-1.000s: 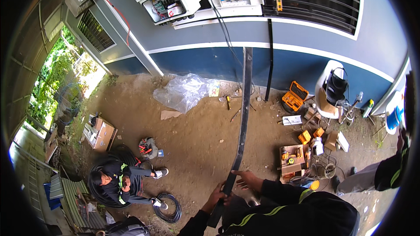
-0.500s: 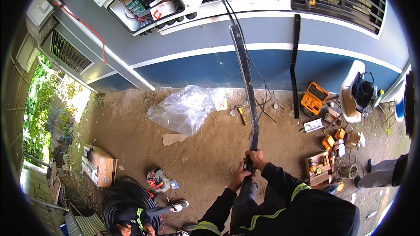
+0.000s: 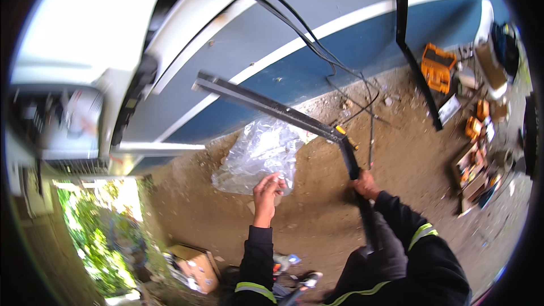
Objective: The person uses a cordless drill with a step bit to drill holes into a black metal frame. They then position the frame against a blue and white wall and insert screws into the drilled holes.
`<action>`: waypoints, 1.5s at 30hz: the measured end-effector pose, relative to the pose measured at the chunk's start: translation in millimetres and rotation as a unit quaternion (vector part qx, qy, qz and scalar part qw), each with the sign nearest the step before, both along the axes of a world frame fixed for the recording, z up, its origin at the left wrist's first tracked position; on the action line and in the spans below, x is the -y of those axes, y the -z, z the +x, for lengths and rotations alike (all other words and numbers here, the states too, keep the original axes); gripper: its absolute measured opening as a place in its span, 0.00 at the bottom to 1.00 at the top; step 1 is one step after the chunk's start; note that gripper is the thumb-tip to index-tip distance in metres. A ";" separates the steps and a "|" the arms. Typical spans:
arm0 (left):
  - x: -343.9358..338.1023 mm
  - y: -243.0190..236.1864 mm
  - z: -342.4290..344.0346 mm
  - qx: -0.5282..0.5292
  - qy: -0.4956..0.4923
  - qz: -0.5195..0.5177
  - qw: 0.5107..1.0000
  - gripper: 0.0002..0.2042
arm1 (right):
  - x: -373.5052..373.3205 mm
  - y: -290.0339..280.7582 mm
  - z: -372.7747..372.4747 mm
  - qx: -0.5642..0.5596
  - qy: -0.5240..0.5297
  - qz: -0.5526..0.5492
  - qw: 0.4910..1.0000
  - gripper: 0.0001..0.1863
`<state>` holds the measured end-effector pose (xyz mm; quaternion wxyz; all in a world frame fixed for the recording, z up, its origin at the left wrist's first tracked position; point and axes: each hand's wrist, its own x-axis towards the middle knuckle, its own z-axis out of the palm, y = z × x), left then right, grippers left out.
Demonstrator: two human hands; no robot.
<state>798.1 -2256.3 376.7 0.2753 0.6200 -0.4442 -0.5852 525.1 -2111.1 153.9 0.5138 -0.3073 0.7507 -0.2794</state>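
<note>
A long black metal bar (image 3: pixel 272 107), bent partway along its length, slants from the wall side down toward my legs. My right hand (image 3: pixel 366 185) is wrapped round it just below the bend. Away from the bar, my left hand (image 3: pixel 267 195) is raised with loosely bent fingers, and nothing shows in it. Beyond that hand, a crumpled clear plastic sheet (image 3: pixel 258 153) lies on the dirt. The bar's bend partly covers a yellow-handled tool (image 3: pixel 347 136).
Another bent black bar (image 3: pixel 401 11) leans on the wall. Black cables (image 3: pixel 306 37) hang down to the ground. A white electrical cabinet (image 3: pixel 73 28) stands close at left, blurred. An orange tool case (image 3: pixel 437 73) and a tool box (image 3: pixel 469 167) lie at right; another person's shoe (image 3: pixel 311 279) shows below.
My left hand has let go of the bar and moved left. The bar's far end has swung left, with my right hand still on it. The view has turned left.
</note>
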 end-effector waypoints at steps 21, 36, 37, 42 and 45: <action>339.5 2.7 -19.7 -0.060 -0.043 -0.420 0.904 0.17 | 240.5 133.8 108.2 0.141 0.065 -0.076 0.985 0.47; 384.5 -11.8 -57.6 0.093 0.111 -0.608 0.780 0.13 | 284.9 154.6 116.5 0.245 0.034 -0.141 0.959 0.44; 386.4 -10.0 -55.0 0.108 0.094 -0.626 0.767 0.12 | 283.4 154.8 112.0 0.214 0.015 -0.136 0.967 0.44; 411.0 18.7 -30.4 0.111 0.051 -0.668 0.734 0.09 | 289.7 172.5 106.8 0.182 0.003 -0.123 0.975 0.41; 430.7 43.8 -21.3 -0.006 0.015 -0.703 0.711 0.09 | 302.7 191.1 109.9 0.147 -0.005 -0.140 0.979 0.39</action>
